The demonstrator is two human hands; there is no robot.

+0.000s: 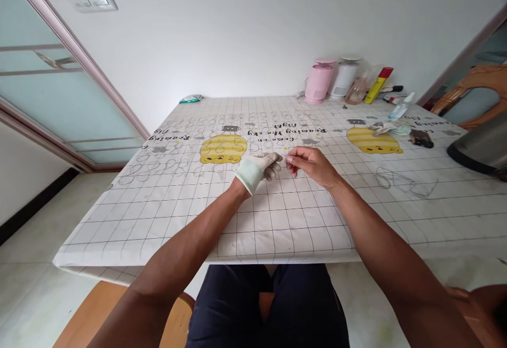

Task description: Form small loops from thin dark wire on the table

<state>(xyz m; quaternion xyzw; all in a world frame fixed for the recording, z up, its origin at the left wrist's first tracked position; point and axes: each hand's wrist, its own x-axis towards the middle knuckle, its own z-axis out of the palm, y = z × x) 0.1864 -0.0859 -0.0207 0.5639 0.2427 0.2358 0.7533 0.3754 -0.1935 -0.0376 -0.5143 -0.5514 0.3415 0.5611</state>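
Observation:
My left hand (266,167) wears a whitish work glove with a pale green cuff, and its fingers are closed toward the fingertips. Just to its right, my right hand (309,164) is bare, with thumb and forefinger pinched together. Whatever lies between the fingers of either hand is too small to make out. Both hands are close together over the middle of the table, a small gap apart. Many thin wire-like rings (162,167) are spread over the table's left and far part. A loose bundle of thin wire (404,181) lies to the right.
A checked tablecloth (301,226) covers the table. At the back right stand a pink cylinder device (319,83), a white one (344,80), a yellow-red can (378,85) and a clear bottle (401,107). Another glove (392,128) and a metal vessel (479,150) are at right.

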